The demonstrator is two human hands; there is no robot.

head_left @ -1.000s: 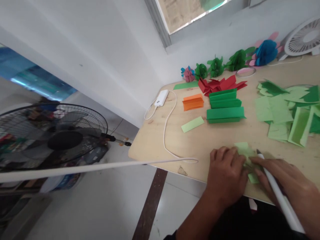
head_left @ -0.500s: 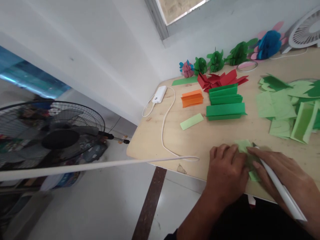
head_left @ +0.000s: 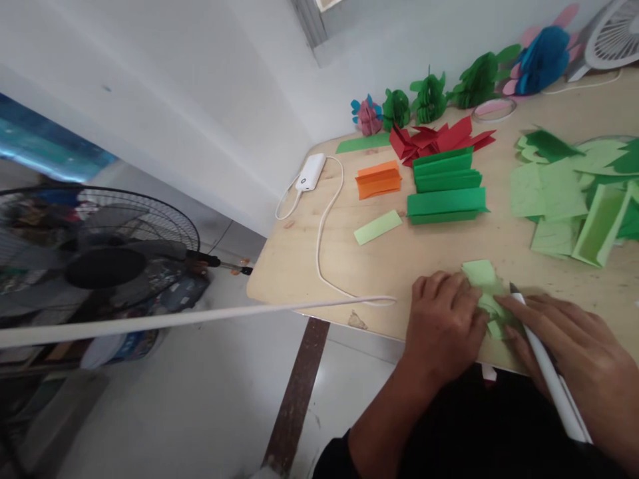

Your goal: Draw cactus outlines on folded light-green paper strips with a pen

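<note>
A light green paper strip [head_left: 480,278] lies at the table's front edge, partly hidden under both hands and looking folded or bent in the middle. My left hand [head_left: 444,322] has its fingers curled on the strip's left side, gripping it against the table. My right hand [head_left: 582,346] is closed around a white pen [head_left: 552,382] with a dark tip pointing away from me. The thumb and fingertips of that hand also touch the strip's right side. Further left is another light green strip [head_left: 378,227], flat on the table.
Folded green papers [head_left: 446,204], an orange folded paper [head_left: 378,179] and red paper pieces [head_left: 442,138] lie beyond. Light green papers [head_left: 549,189] pile up at right. A white cable [head_left: 319,246] runs from a power bank [head_left: 310,171] across the left edge. Paper figures [head_left: 430,98] stand along the wall.
The view has shifted slightly, moving the tabletop items up in the picture. More of the strip's far end shows between my hands. My right hand still has the pen.
</note>
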